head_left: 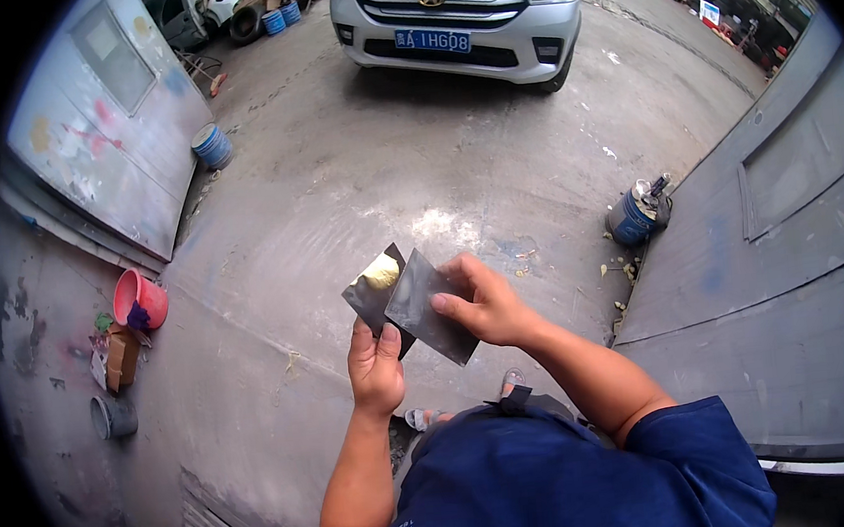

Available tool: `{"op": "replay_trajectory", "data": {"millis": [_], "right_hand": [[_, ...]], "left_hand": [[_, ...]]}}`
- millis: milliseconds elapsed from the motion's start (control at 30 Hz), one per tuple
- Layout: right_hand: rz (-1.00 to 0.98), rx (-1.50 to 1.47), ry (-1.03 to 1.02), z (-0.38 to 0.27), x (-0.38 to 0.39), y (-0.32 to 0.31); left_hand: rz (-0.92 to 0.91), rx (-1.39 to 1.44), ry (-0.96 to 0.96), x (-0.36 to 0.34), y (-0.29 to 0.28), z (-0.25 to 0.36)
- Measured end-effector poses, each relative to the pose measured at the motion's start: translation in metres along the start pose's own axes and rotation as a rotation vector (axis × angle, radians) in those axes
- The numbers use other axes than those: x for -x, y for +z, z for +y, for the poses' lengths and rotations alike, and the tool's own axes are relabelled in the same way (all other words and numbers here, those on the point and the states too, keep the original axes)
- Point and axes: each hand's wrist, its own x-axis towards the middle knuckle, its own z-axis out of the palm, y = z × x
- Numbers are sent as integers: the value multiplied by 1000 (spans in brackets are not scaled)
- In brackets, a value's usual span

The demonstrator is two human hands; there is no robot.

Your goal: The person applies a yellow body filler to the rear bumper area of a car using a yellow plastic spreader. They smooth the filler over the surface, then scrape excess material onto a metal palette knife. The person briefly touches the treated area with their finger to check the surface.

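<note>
My left hand (377,374) is closed on the lower end of a dark, flat putty spreader (363,301), thumb on its face. A lump of yellow putty (381,272) sits near that spreader's far end. My right hand (486,306) pinches a second, grey putty spreader (426,310) by its right side, thumb on top. The grey spreader overlaps part of the dark one, so I cannot tell whether their faces touch. Both are held in front of my body, above the concrete floor.
A silver vehicle (459,38) stands ahead. On the left are a painted metal door (100,140), a blue bucket (213,146), a pink bucket (130,296), a cardboard box (124,358) and a grey bucket (114,417). On the right, a blue bucket (629,220) stands by a grey metal door (741,288).
</note>
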Motion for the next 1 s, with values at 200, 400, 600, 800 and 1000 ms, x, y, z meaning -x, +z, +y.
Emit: {"op": "replay_trajectory", "data": {"millis": [200,400,600,800,1000], "right_hand": [[39,-96,-61,4,31,-111],[349,30,-321,7,64,-211],[898,758,-750,12,124,-299],[620,684,-697,19,163,-289],[470,632,-594,23,172,-270]], "left_hand": [[-429,-871,3,-34,61,-20],[-616,-949,-266,-49,117,-81],[-511,-402,-665,-67,130,-134],[-648,-48,-919,-78,195,-174],[-830,-58,-838,-97,218,-171]]}}
